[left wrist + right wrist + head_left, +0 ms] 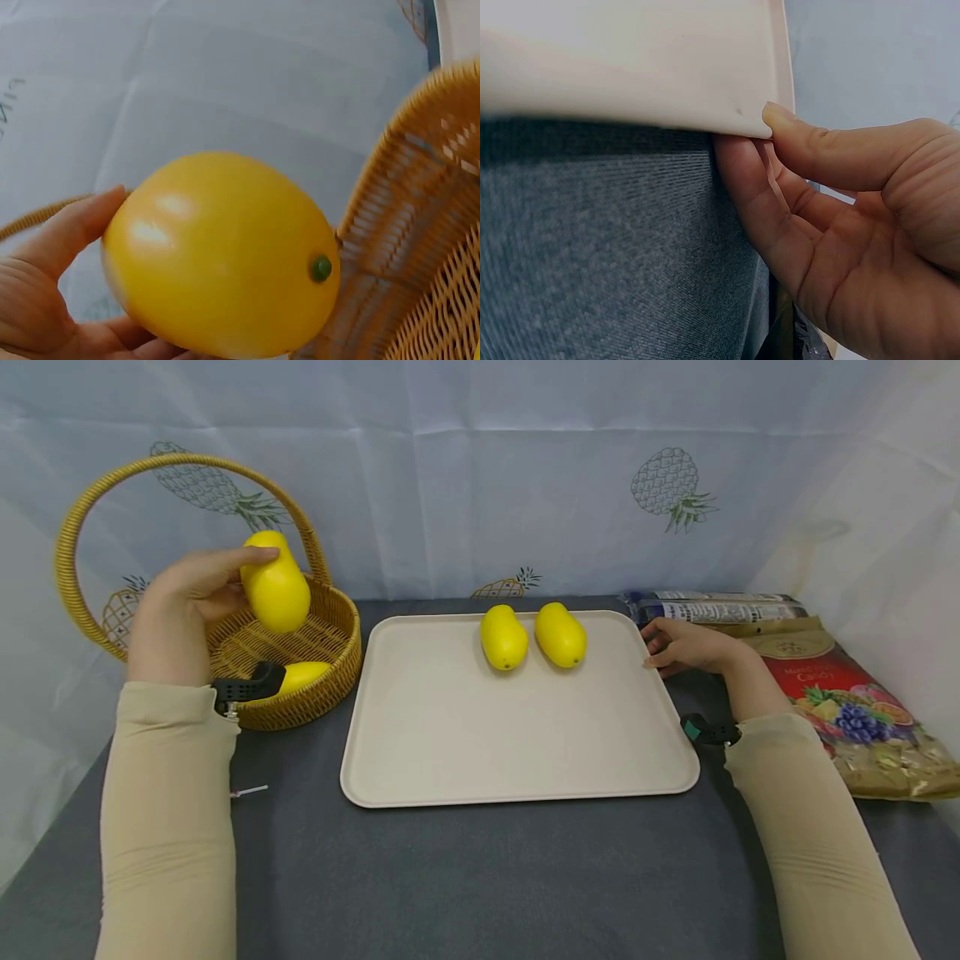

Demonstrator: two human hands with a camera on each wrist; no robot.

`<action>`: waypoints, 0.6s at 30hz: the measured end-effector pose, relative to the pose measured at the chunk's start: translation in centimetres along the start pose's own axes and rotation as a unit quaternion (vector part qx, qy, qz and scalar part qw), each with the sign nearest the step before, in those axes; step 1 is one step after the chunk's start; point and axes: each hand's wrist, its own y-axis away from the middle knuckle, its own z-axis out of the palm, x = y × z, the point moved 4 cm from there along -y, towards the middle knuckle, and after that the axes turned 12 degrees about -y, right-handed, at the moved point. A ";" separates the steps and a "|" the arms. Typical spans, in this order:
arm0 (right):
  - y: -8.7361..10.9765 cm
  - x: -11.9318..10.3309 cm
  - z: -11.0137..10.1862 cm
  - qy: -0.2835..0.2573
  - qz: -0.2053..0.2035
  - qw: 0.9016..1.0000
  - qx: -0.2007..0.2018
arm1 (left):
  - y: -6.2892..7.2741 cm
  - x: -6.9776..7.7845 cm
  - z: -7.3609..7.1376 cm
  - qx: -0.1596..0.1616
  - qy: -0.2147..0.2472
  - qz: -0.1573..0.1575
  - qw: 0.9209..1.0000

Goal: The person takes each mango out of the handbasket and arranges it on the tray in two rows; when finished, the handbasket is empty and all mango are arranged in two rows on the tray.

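Note:
My left hand (pixel 202 581) holds a smooth yellow mango (pixel 276 583) above the wicker basket (pixel 347 643), inside the loop of its handle. In the left wrist view the thumb lies on one side of the fruit, fingers beneath, and a green stem nub shows. Another yellow mango (pixel 303 677) lies in the basket, partly hidden by the wrist camera. At the right edge of the cream tray (pixel 517 735), my right hand (pixel 686 647) pinches the rim, thumb on top and fingers below. Two more yellow mangoes lie side by side near the tray's far edge, a left one (pixel 503 637) and a right one (pixel 561 635).
A red and gold candy bag (pixel 855 693) lies right of the right hand. Dark packages (pixel 720 607) lie behind that hand. A pale curtain with pineapple prints (pixel 480 485) hangs along the back. The basket's tall handle (pixel 71 552) arches around the left hand.

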 end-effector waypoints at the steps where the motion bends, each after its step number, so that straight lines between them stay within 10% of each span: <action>1: 0.0 0.0 0.0 0.001 0.000 1.000 0.000 | 0.0 0.4 0.4 -0.011 0.021 0.009 1.000; 7: -0.2 0.2 -0.1 0.004 0.000 1.000 0.001 | 0.6 2.1 3.7 -0.040 0.074 0.058 0.995; 18: -0.2 0.2 -0.2 0.005 -0.001 1.000 -0.002 | 1.8 4.2 9.7 -0.072 0.031 0.122 0.989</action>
